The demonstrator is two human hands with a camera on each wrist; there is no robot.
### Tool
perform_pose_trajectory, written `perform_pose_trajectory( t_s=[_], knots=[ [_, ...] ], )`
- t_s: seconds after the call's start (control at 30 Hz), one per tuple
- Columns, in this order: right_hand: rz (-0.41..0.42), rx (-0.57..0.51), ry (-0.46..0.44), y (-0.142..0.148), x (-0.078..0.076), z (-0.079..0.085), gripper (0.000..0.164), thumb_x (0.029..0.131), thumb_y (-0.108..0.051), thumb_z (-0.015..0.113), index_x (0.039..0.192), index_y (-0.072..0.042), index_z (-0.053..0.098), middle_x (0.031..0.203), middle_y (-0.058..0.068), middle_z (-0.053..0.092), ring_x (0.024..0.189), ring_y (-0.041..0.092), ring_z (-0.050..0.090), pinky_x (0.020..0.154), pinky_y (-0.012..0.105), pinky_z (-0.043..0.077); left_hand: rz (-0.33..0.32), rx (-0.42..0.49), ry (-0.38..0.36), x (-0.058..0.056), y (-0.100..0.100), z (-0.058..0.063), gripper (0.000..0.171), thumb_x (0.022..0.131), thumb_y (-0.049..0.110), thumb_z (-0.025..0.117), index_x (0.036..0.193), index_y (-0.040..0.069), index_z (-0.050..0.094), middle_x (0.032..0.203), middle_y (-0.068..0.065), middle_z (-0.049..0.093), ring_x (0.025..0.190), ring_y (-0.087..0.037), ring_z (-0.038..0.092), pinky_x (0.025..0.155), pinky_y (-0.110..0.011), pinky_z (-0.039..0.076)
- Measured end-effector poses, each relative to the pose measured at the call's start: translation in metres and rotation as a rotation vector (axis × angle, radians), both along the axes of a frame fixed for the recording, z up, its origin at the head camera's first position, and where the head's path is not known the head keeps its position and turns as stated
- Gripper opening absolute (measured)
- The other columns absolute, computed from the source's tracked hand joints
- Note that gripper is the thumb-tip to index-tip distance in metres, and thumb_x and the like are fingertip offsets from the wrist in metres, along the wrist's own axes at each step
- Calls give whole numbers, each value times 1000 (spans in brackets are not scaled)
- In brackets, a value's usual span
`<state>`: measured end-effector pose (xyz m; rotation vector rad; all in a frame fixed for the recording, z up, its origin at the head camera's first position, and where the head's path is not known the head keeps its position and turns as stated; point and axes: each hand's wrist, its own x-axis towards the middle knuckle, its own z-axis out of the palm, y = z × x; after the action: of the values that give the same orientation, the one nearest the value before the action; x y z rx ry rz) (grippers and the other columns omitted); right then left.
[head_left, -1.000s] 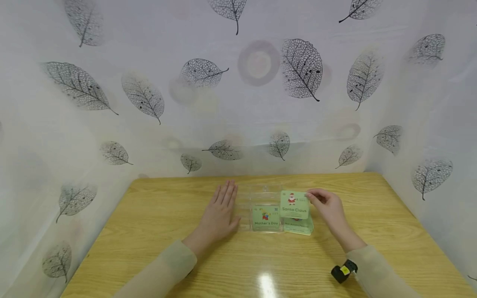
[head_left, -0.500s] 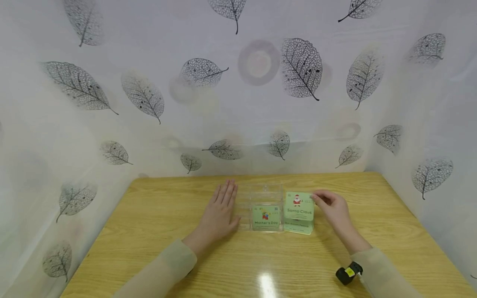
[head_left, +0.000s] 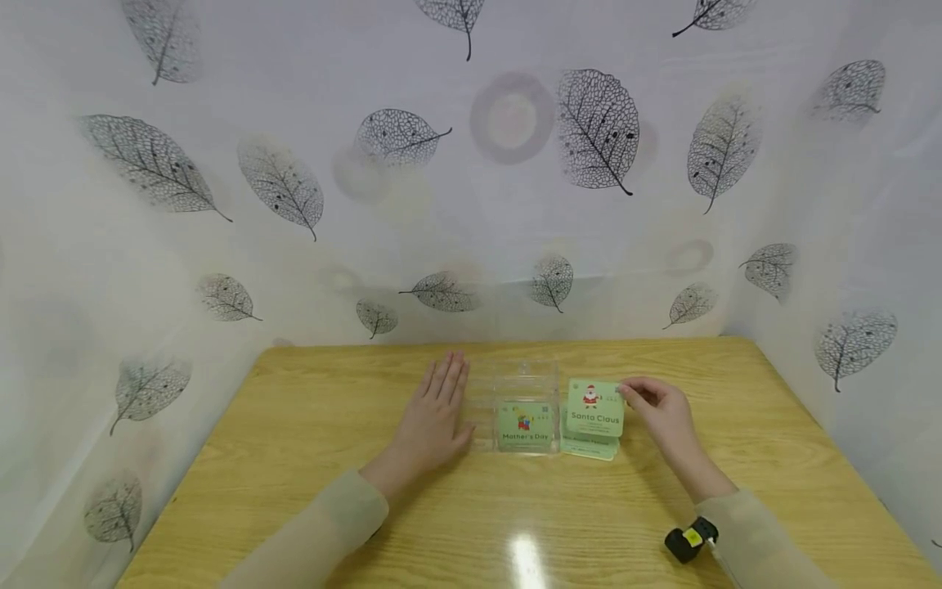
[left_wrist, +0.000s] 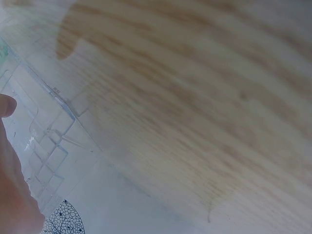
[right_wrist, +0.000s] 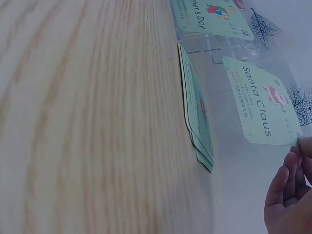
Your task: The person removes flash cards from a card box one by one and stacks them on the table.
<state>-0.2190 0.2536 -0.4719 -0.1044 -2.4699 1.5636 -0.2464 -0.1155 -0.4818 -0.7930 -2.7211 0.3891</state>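
Observation:
My left hand [head_left: 430,421] lies with straight fingers along the left side of a clear plastic box [head_left: 526,382]. Inside the box's front part is a green card [head_left: 526,427] reading "Mother's Day". Thumb and fingertips of my right hand [head_left: 662,413] pinch a green "Santa Claus" card [head_left: 594,407] by its upper right corner. That card is raised over a small pile of green cards [head_left: 589,450] just right of the box, partly hiding it. In the right wrist view the pile [right_wrist: 197,114] lies on the table, with the held card [right_wrist: 263,105] apart from it.
The wooden table [head_left: 316,409] reaches back to a pale curtain [head_left: 441,213] printed with leaves, which also closes off both sides. A black device with a yellow label [head_left: 690,538] sits at my right cuff.
My right hand has moved the Santa Claus card a little to the right, from overlapping the box's edge to over the card pile. The left hand has stayed in place.

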Motion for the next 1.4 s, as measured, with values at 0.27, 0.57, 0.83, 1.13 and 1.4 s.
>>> perform_pose_trajectory(
  t_s=[0.27, 0.57, 0.83, 1.13, 1.4],
  knots=[
    [-2, 22, -43, 2, 0, -3, 29, 104, -13, 69, 119, 12, 72, 102, 8, 77, 77, -3, 57, 66, 15, 52, 9, -18, -10, 0, 1, 1, 95, 105, 61, 48, 168, -3, 18, 178, -21, 11, 166, -37, 15, 137, -48, 19],
    [15, 49, -78, 5, 0, -10, 28, 105, -14, 67, 118, 10, 73, 90, -7, 71, 75, 1, 54, 63, 18, 49, 0, -5, -3, -1, -1, -2, 95, 104, 60, 49, 167, -4, 19, 178, -22, 12, 166, -37, 17, 137, -48, 17],
    [26, 86, -106, 3, -1, -16, 29, 104, -14, 69, 119, 11, 73, 104, 13, 76, 77, -1, 54, 64, 17, 50, 2, 5, -10, -1, -1, -3, 95, 104, 60, 50, 168, -3, 19, 178, -21, 13, 166, -36, 17, 137, -48, 17],
    [22, 126, -110, 1, -2, -19, 26, 104, -12, 69, 117, 10, 74, 109, 21, 76, 79, -2, 55, 68, 16, 49, 2, -4, 7, -2, -1, -5, 96, 103, 60, 50, 168, -3, 19, 178, -21, 13, 166, -36, 17, 137, -48, 18],
    [23, 171, -104, 1, -4, -21, 25, 101, -13, 72, 114, 8, 76, 107, 22, 77, 79, -3, 57, 70, 15, 49, -3, 8, 1, -1, -1, -3, 96, 103, 60, 52, 168, -3, 19, 178, -22, 15, 166, -36, 16, 137, -47, 18]
  ],
)
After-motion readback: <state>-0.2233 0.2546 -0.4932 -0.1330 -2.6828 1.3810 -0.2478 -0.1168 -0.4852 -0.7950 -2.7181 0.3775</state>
